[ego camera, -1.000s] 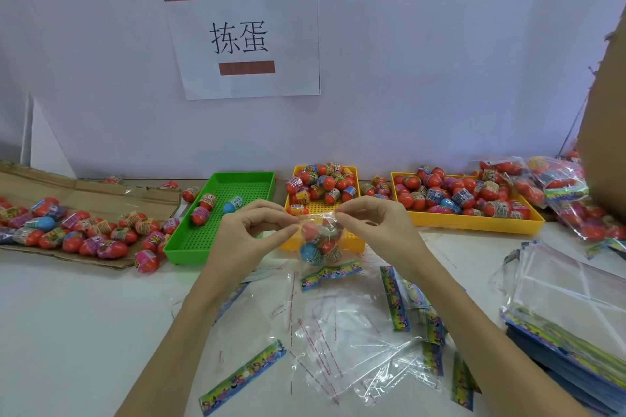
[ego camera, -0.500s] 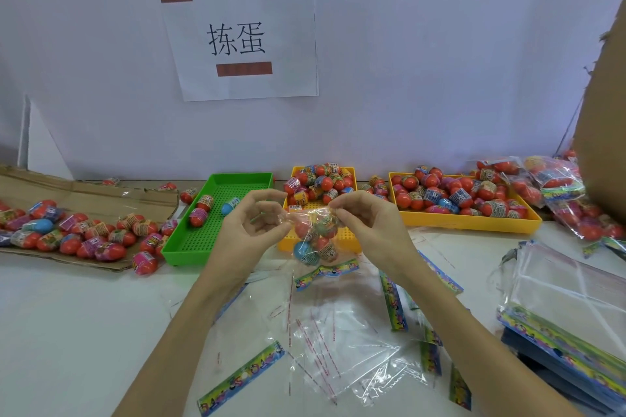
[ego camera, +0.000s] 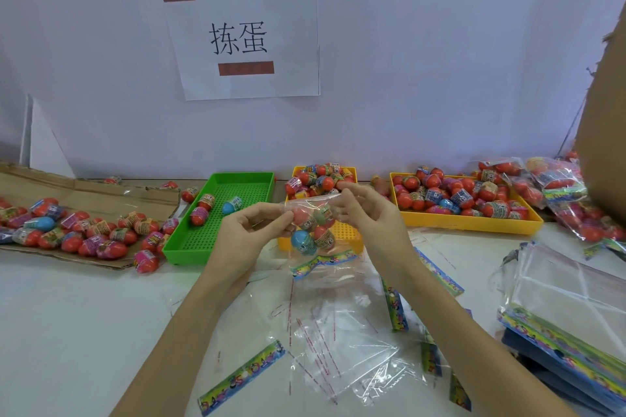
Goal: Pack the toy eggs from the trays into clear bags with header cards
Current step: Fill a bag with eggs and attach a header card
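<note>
A clear bag holding several toy eggs hangs upside down in front of me, its colourful header card at the bottom. My left hand pinches the bag's open top edge on the left, and my right hand pinches it on the right. Behind the bag sits a small yellow tray piled with eggs. A green tray to its left holds three eggs. A larger yellow tray at the right is full of eggs.
Loose eggs lie on flattened cardboard at the left. Empty clear bags with header cards are strewn on the white table near me. A stack of bags sits at the right, filled bags behind it, and a cardboard box at far right.
Both hands have lifted the bag slightly and worked along its top edge; the right hand's fingers have spread more while still pinching the film.
</note>
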